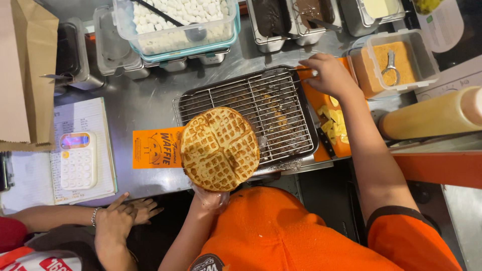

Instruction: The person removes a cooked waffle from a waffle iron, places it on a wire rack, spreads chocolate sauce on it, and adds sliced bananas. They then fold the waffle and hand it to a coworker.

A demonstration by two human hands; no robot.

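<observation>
Clearly light and crisp but breakable, the round waffle (219, 149) rests flat on the left hand (210, 196), supported underneath; right hand (329, 75) pinches something small, upper right.

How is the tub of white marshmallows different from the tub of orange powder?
The marshmallow tub is larger, has a teal rim and holds white pieces with a dark utensil. The powder tub is smaller, has a clear rim and holds fine orange powder with a metal scoop. Both are clear, open plastic tubs on the steel counter.

Left hand (211, 196) holds waffle (219, 149), seemingly gloved.
</observation>
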